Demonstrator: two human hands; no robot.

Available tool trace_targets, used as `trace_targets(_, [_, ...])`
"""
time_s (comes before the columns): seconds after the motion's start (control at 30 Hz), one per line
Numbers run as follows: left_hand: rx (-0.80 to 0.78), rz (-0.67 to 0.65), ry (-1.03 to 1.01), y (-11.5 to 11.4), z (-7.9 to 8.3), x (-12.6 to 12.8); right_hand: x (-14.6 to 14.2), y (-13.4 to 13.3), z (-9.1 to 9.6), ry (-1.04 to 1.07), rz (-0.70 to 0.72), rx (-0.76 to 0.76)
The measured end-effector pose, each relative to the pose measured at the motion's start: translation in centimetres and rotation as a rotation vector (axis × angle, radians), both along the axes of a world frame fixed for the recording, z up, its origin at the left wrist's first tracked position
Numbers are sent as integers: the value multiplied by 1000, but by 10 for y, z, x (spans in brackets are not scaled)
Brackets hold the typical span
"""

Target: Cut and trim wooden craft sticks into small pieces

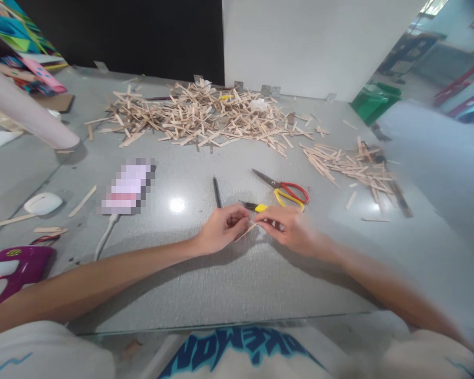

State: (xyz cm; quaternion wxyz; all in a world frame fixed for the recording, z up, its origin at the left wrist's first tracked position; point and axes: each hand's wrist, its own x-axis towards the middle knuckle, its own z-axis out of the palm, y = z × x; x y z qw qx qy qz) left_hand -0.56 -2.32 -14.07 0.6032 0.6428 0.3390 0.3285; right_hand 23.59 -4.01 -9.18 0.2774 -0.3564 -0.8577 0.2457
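Right hand point(290, 227): fingers pinched on a thin, pale wooden stick point(246, 232) over the glossy grey desk point(205, 295). Left hand point(221, 230): fingers curled at the stick; grip cannot be determined. Red-and-yellow-handled metal scissors point(277, 185) lie just beyond.

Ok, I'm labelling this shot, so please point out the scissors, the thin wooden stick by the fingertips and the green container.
Scissors point(277, 185): head view, at the pivot.
Thin wooden stick point(245, 232): head view, middle of its visible length.
Green container point(372, 107): head view, on its side.
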Motion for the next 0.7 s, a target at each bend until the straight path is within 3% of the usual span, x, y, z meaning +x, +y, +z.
trace_targets(0.37, [103, 12, 14, 1, -2, 1, 4, 10, -5, 35, -104, 8])
trace_targets(0.53, [132, 78, 79, 1, -3, 1, 9, 19, -6, 69, -320, 137])
trace_targets(0.63, [118, 104, 68, 1, -4, 0, 16, 27, -7, 32, -443, 40])
trace_targets(0.7, [107, 109, 30, 2, -4, 0, 20, 29, -3, 22, -435, -22])
